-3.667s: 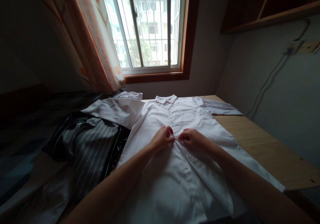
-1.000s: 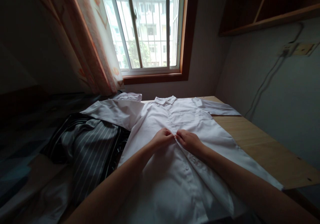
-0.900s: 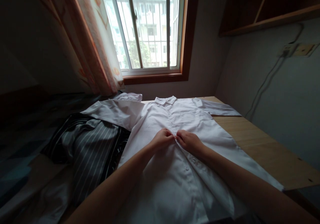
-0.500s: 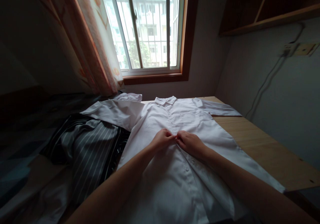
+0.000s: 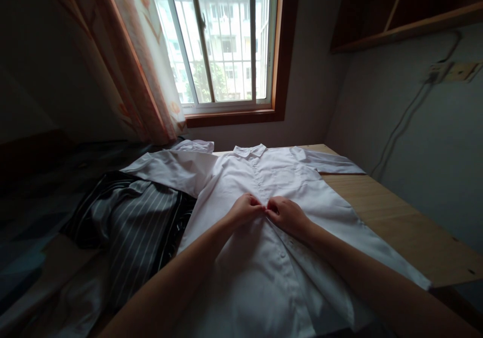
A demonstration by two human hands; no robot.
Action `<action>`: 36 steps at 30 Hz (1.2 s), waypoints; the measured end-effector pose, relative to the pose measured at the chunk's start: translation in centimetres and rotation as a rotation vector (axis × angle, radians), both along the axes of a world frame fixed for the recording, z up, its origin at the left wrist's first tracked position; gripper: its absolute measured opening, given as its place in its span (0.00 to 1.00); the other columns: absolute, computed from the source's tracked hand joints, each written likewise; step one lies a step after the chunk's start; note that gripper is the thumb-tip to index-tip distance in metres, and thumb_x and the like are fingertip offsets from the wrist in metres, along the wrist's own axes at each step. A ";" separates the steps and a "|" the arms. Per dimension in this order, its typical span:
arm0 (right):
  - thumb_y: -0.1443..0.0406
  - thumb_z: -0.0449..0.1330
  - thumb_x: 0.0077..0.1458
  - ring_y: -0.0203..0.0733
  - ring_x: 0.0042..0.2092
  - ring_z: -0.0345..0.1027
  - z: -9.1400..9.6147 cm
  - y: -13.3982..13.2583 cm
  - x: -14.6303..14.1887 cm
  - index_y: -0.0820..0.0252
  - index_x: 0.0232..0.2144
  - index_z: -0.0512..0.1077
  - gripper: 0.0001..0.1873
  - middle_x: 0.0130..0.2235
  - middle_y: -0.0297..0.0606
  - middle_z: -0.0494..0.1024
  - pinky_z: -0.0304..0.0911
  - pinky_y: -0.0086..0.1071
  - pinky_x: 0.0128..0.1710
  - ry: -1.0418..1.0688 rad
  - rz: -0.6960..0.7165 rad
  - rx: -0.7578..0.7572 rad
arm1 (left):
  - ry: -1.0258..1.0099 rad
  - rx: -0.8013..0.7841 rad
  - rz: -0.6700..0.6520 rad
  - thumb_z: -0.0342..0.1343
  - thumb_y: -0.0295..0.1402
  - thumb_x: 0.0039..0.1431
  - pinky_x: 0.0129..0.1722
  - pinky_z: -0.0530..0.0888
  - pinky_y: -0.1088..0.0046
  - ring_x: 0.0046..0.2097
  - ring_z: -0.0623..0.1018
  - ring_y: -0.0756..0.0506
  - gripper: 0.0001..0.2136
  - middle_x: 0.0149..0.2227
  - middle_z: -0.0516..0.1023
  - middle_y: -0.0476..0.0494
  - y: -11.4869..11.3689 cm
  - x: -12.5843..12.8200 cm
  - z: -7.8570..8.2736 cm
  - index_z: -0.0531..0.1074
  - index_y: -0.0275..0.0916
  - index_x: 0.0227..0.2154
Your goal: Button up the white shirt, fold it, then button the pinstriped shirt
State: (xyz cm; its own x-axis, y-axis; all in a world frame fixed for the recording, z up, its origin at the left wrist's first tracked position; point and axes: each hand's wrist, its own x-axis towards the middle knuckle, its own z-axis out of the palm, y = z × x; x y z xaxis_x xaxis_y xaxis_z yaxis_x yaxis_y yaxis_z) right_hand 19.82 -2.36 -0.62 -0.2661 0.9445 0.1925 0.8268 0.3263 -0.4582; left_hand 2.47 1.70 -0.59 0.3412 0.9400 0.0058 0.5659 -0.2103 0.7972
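Hands (image 5: 245,208) (image 5: 289,216) in pinch on white shirt (image 5: 298,182)

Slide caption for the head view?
Left hand and right hand pinch the front of a white shirt on a wooden table.

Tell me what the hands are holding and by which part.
The left hand and the right hand both pinch the white shirt at its front button strip, about mid-chest, fingertips meeting.
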 end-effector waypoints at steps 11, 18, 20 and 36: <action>0.65 0.51 0.62 0.39 0.36 0.68 -0.5 1.2 0.7 0.60 0.29 0.71 0.12 0.33 0.39 0.78 0.55 0.29 0.36 0.096 0.070 -0.070 | 0.026 0.055 -0.025 0.56 0.37 0.49 0.32 0.68 0.74 0.31 0.72 0.46 0.12 0.22 0.70 0.47 0.3 0.1 -0.6 0.74 0.35 0.19; 0.64 0.52 0.62 0.39 0.34 0.68 -0.8 1.4 0.7 0.60 0.29 0.72 0.12 0.32 0.39 0.78 0.54 0.29 0.34 0.126 0.054 -0.084 | 0.051 0.090 -0.020 0.55 0.38 0.50 0.37 0.70 0.73 0.35 0.74 0.46 0.12 0.31 0.74 0.44 0.4 0.2 -0.8 0.76 0.35 0.21; 0.64 0.52 0.61 0.39 0.34 0.68 -0.8 1.4 0.7 0.60 0.29 0.72 0.13 0.32 0.39 0.78 0.54 0.29 0.34 0.127 0.050 -0.082 | 0.049 0.087 -0.018 0.55 0.39 0.50 0.37 0.70 0.73 0.35 0.74 0.46 0.12 0.32 0.74 0.44 0.4 0.2 -0.9 0.77 0.35 0.21; 0.63 0.46 0.67 0.42 0.41 0.72 -0.3 -0.1 -1.1 0.60 0.38 0.71 0.14 0.40 0.42 0.79 0.53 0.31 0.35 -0.220 -0.058 0.005 | 0.075 0.122 -0.035 0.55 0.38 0.53 0.39 0.70 0.73 0.36 0.74 0.46 0.12 0.32 0.74 0.44 -0.1 0.3 -0.8 0.76 0.35 0.22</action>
State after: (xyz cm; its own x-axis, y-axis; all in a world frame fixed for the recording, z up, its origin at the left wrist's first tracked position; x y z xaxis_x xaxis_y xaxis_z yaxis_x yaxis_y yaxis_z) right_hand 18.76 -2.43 -0.90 -0.2475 0.9587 0.1405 0.9242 0.2771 -0.2628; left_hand 2.73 1.64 -1.34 0.3773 0.9215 0.0924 0.6138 -0.3235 0.7201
